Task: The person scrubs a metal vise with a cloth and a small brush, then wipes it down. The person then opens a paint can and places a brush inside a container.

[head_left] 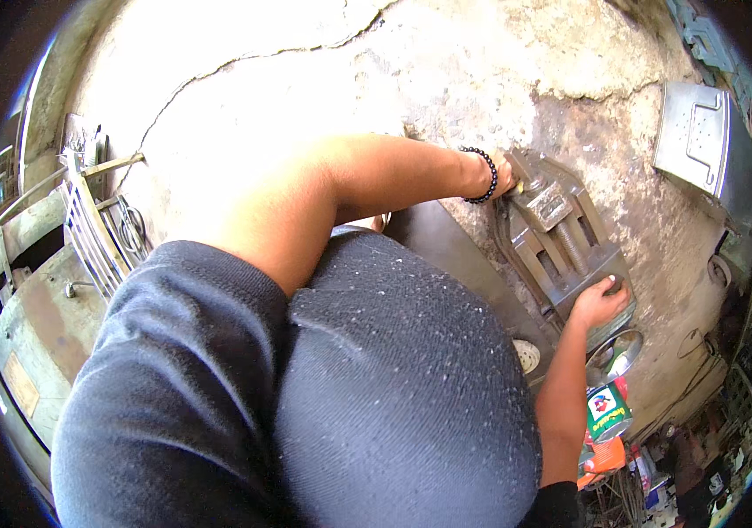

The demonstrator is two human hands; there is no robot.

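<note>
- The right hand (pixel 601 304) grasps the near end of a heavy, slotted metal vise (pixel 563 236), thumb laid over the top and fingers curled round its side.
- At the opposite end, the left hand (pixel 505 175) meets the metal below a black bead bracelet (pixel 484 176); its fingers are mostly hidden, so how firmly they close cannot be told.
- The vise lies ahead and to the right of the worker, slots facing up, just beyond a flat dark-grey surface (pixel 451 245).
- The step in hand looks like positioning or steadying the piece; the next move probably calls for a secure hold at both ends and even pressure.
- Near the right forearm stand a round bowl (pixel 600 359) and a green-and-white can (pixel 607 414).
- Farther out, a grey metal panel (pixel 693 141) rests on the cracked concrete floor (pixel 446 79).
</note>
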